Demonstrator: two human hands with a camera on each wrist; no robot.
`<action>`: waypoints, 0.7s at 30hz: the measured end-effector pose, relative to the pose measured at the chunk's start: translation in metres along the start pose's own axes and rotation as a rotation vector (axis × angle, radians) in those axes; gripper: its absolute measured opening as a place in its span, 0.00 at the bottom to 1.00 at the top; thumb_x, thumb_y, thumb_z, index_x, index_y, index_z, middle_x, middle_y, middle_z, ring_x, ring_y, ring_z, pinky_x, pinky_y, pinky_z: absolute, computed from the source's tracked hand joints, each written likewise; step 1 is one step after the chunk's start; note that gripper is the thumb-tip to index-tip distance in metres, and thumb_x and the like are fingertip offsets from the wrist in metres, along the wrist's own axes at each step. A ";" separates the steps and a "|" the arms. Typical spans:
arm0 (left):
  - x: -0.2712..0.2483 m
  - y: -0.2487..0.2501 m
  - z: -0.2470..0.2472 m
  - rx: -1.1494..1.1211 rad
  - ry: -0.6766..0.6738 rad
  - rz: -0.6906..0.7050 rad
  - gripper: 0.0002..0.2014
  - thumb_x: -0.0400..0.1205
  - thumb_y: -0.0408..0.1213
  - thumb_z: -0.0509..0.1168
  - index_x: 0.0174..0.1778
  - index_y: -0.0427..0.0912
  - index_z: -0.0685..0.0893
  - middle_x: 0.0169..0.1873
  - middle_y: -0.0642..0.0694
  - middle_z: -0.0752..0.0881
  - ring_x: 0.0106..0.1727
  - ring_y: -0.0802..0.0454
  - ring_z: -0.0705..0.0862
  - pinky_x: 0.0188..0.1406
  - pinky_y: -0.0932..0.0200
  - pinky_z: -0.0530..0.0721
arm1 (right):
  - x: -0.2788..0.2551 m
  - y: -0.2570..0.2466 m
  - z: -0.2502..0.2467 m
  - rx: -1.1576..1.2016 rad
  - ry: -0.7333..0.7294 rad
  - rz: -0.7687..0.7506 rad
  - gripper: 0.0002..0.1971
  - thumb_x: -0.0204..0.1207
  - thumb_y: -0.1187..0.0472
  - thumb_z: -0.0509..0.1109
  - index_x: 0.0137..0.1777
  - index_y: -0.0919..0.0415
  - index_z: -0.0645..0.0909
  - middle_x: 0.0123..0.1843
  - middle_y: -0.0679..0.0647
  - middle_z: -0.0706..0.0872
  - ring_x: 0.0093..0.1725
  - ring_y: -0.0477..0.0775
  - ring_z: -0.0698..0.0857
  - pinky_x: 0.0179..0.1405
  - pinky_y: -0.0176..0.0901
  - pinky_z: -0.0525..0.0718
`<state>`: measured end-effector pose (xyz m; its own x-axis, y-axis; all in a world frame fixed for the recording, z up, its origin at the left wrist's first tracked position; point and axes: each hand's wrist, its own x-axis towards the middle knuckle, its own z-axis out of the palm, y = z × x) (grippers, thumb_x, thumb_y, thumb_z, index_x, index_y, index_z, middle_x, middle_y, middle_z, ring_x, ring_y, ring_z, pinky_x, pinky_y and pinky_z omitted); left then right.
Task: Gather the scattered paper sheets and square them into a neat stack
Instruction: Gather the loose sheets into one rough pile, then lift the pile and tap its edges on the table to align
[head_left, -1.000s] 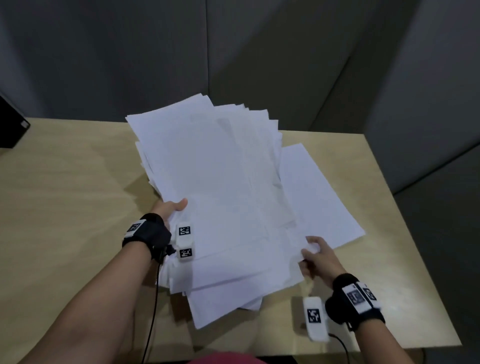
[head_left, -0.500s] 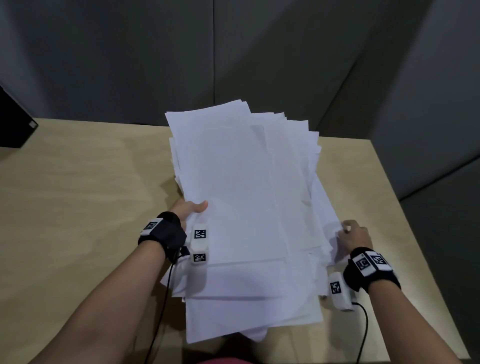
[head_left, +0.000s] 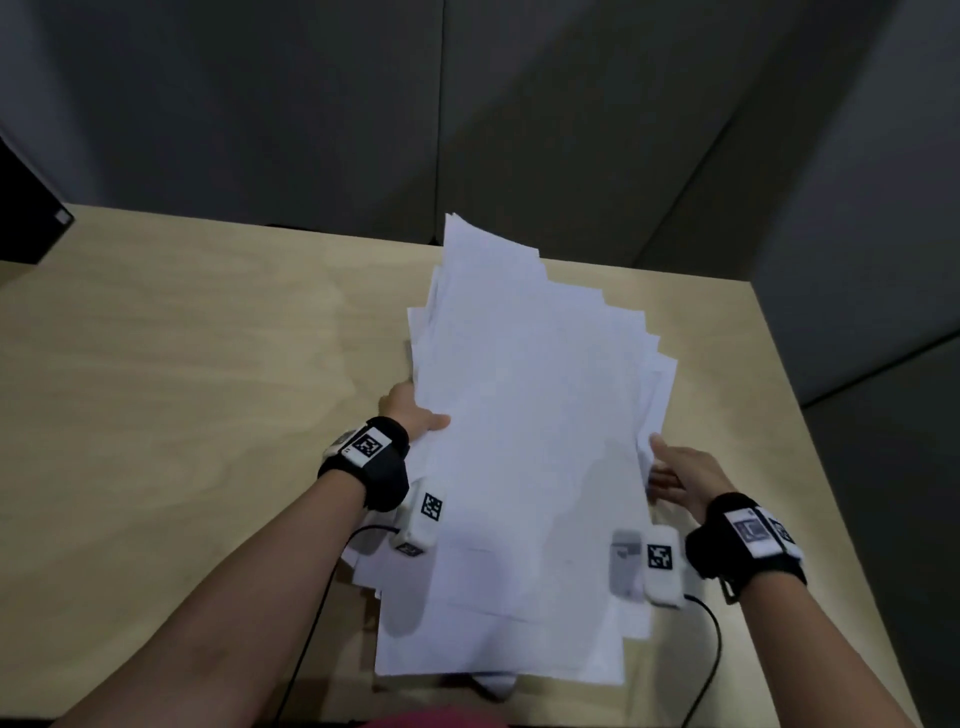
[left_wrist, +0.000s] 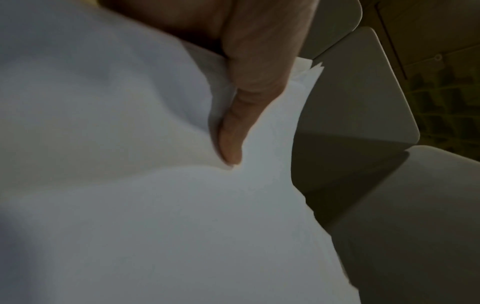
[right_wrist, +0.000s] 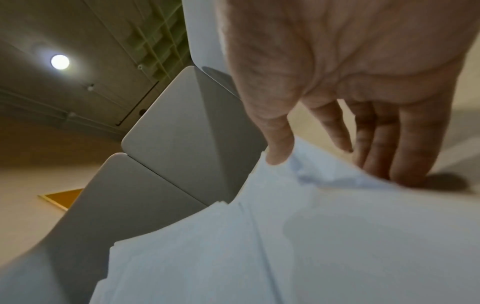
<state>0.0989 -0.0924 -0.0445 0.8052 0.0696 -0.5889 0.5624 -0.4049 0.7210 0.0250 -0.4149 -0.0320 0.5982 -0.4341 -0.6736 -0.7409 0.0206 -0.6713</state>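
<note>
A loose pile of white paper sheets (head_left: 530, 441) lies lengthwise on the wooden table (head_left: 182, 364), its far and right edges still fanned out. My left hand (head_left: 423, 410) grips the pile's left edge, with the thumb (left_wrist: 231, 133) pressed on the top sheet (left_wrist: 130, 195) and the fingers hidden beneath. At the right edge, my right hand (head_left: 670, 467) pinches the sheets (right_wrist: 311, 236): thumb (right_wrist: 278, 148) on top, fingers (right_wrist: 389, 148) down behind the edge. The near end of the pile juts toward me, uneven.
A black object (head_left: 26, 208) sits at the table's far left corner. Grey partition panels (head_left: 467, 104) stand behind the table. The table's right edge (head_left: 810, 467) runs close past my right hand. Cables (head_left: 717, 639) trail from both wrist cameras.
The wide spread of sheets has narrowed into one pile. My right hand drew the loose right-hand sheet in against the others and now sits at the pile's right edge; my left hand kept its hold.
</note>
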 end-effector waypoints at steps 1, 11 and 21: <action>0.000 0.002 0.002 0.047 -0.004 0.006 0.31 0.68 0.34 0.77 0.67 0.35 0.77 0.66 0.39 0.81 0.69 0.37 0.77 0.71 0.46 0.76 | 0.003 -0.002 0.006 -0.033 -0.011 0.007 0.15 0.75 0.55 0.71 0.35 0.62 0.71 0.31 0.56 0.70 0.28 0.54 0.72 0.24 0.42 0.76; -0.015 0.013 0.015 -0.057 -0.351 0.058 0.36 0.74 0.19 0.67 0.78 0.37 0.63 0.70 0.38 0.77 0.72 0.40 0.76 0.72 0.48 0.73 | -0.012 0.005 0.020 0.107 -0.166 0.022 0.25 0.60 0.69 0.80 0.59 0.72 0.82 0.42 0.63 0.92 0.38 0.61 0.91 0.39 0.50 0.89; -0.040 0.020 -0.021 -0.247 -0.156 0.190 0.28 0.71 0.21 0.71 0.67 0.27 0.75 0.62 0.33 0.82 0.62 0.39 0.82 0.57 0.52 0.79 | -0.057 -0.012 0.047 0.290 -0.087 -0.228 0.15 0.69 0.80 0.68 0.55 0.70 0.79 0.27 0.53 0.89 0.26 0.55 0.87 0.26 0.40 0.86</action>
<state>0.0817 -0.0847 0.0016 0.8724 -0.1334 -0.4702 0.4487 -0.1626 0.8788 0.0139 -0.3478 0.0000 0.7707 -0.3791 -0.5122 -0.4759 0.1920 -0.8583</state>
